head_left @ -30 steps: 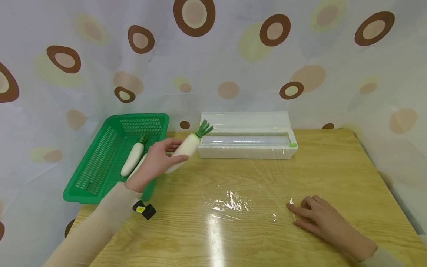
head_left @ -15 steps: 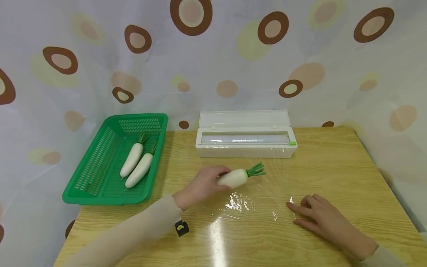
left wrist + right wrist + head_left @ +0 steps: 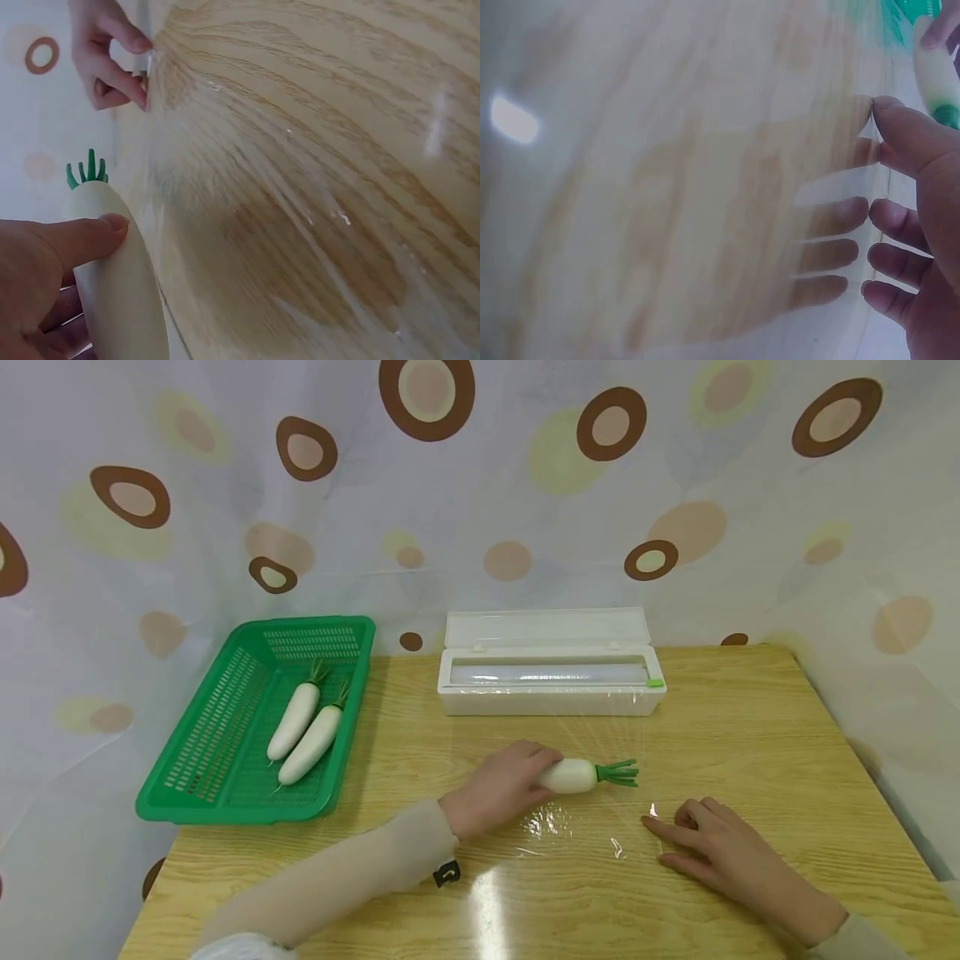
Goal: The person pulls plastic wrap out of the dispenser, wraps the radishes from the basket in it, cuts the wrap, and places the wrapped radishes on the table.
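Radish (image 3: 570,776), smooth, white and rounded, sits gripped in the curled left hand (image 3: 504,787) over wrinkled clear film (image 3: 553,825) in my head view; the right hand (image 3: 723,853) touches the film's edge, forefinger and thumb extended. By left wrist, I see the thumb pressing the radish. By right wrist, spread fingertips meet glossy, wood-grained table (image 3: 750,735).
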`<state>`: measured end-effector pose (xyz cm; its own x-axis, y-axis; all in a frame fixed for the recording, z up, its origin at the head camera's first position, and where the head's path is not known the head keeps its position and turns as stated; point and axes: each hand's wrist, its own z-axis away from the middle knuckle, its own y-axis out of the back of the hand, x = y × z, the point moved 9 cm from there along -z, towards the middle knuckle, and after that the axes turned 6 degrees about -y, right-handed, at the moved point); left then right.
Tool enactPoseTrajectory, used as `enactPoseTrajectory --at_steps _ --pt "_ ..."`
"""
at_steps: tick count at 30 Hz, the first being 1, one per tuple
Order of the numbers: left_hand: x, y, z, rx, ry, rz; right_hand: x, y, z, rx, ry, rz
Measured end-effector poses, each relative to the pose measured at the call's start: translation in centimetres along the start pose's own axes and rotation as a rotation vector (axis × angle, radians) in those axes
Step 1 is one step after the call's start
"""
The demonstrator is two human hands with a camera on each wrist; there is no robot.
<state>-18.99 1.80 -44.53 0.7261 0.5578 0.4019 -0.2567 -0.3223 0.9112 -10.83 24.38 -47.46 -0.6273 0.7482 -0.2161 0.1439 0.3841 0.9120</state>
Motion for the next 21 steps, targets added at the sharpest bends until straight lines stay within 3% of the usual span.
enactPoseTrajectory --at_steps 12,21 --pt "0.1 -0.3 -0.3 0.046 -0.049 -0.091 -0.1 0.1 0.0 0.001 -0.002 0.010" --pt "-0.3 -1.3 -0.5 0.046 -0.057 -0.147 -0.1 -0.1 0.0 -0.020 -0.019 0.018"
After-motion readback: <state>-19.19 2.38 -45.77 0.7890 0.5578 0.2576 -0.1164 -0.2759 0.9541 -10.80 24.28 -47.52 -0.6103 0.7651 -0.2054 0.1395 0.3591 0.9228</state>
